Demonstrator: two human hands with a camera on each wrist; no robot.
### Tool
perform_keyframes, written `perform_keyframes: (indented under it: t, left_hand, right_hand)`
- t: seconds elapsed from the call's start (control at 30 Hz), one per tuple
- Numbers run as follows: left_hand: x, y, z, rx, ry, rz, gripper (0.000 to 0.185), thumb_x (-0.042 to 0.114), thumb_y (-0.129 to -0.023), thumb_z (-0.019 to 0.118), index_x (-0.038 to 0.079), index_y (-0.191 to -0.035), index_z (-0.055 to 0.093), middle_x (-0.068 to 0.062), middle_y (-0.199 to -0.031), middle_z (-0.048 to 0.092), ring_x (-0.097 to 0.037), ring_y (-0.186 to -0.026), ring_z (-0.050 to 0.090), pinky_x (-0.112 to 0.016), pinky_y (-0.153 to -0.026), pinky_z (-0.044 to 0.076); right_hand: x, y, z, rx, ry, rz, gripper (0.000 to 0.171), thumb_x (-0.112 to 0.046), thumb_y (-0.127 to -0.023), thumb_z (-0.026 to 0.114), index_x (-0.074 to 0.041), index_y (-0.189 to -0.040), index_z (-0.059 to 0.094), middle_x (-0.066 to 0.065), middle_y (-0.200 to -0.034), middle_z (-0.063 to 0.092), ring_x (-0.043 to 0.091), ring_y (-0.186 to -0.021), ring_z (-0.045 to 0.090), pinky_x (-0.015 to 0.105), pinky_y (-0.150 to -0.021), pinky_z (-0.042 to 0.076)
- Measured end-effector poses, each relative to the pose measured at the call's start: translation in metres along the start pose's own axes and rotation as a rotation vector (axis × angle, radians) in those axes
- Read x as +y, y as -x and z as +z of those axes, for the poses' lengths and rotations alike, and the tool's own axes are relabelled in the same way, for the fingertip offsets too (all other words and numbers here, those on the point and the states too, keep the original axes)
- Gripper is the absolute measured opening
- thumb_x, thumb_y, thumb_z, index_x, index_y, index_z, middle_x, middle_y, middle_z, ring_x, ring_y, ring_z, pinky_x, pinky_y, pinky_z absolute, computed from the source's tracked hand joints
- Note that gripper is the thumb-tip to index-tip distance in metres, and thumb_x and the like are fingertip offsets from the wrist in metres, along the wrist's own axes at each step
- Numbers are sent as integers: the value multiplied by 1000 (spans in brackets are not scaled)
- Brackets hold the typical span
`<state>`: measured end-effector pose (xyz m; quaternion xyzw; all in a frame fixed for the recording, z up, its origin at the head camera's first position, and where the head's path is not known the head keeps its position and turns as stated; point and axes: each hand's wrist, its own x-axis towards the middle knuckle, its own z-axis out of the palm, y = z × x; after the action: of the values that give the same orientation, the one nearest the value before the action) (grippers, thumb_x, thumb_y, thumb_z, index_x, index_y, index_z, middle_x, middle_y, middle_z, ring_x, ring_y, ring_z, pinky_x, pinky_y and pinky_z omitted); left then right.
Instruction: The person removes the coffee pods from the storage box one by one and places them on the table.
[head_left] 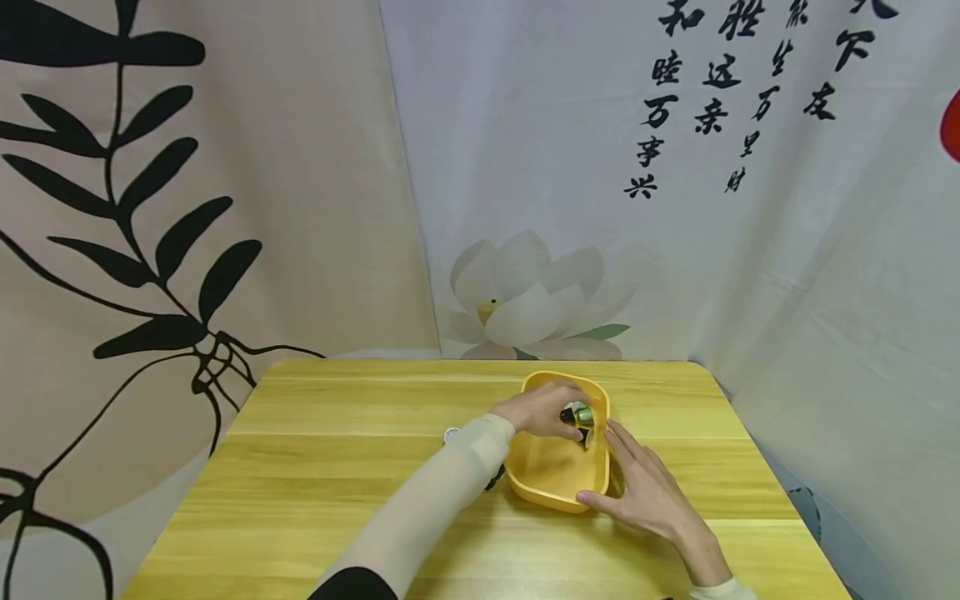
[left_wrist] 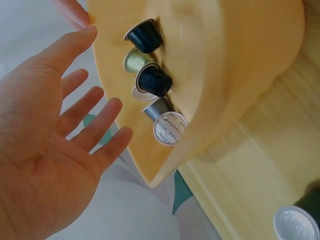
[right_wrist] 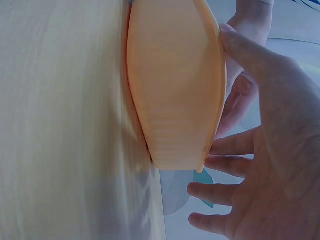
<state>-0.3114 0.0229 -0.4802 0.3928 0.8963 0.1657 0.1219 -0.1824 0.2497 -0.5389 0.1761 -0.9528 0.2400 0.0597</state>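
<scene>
Chinese calligraphy on backdrop cloth [head_left: 750, 100]

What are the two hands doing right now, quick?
Left hand: open, fingers spread over the capsules in the yellow tray, holding nothing.
Right hand: open, straight fingers resting against the tray's side.

Left hand [head_left: 536, 408]: bare; pale beige sleeve to the wrist, black cloth above it. Right hand [head_left: 647, 493]: bare; pale cuff at the wrist.
</scene>
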Motion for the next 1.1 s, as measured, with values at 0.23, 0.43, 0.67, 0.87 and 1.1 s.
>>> perform_keyframes:
  t: [0.23, 0.43, 0.67, 0.87, 1.1]
  left_hand:
    - [-1, -6, 5, -30, 23, -22, 62, 35, -106, 82, 17, -162, 61, 0, -168, 62, -21, -159, 56, -38, -133, 49]
    - [-5, -12, 9, -48, 30, -17, 58, 32, -105, 84, 14, -158, 66, 1, -159, 71, -19, -150, 65, -34, -127, 54]
    - [-4, -17, 14, -44, 67, 3, 47, 29, -101, 88, 14, -145, 76, -4, -148, 77, -23, -132, 74, -29, -111, 62]
    - [2, -22, 16, -75, 59, -36, 41, 31, -102, 87, 19, -140, 79, 0, -143, 79, -17, -129, 75, -30, -109, 62]
    - [6, -23, 20, -95, 46, -80, 43, 32, -103, 87, 19, -143, 77, 3, -139, 80, -15, -128, 75, -30, -107, 63]
  right_hand:
    - [0, 0, 0, -3, 8, -1, 115, -71, -92, 83, 5, -170, 43, 26, -181, 38, 53, -159, 50, 81, -126, 40]
    - [1, 0, 2, -6, 19, 7, 117, -73, -92, 83, 3, -171, 42, 24, -182, 37, 52, -159, 51, 79, -126, 41]
    - [1, -1, 2, -8, 21, 8, 117, -72, -92, 83, 3, -171, 42, 24, -182, 37, 53, -159, 50, 78, -127, 41]
    - [0, -1, 1, -8, 19, 7, 118, -73, -92, 83, 3, -172, 41, 24, -182, 37, 53, -160, 49, 79, -127, 40]
    - [0, 0, 2, -7, 25, 10, 119, -74, -91, 83, 2, -172, 40, 24, -182, 37, 52, -160, 49, 78, -127, 41]
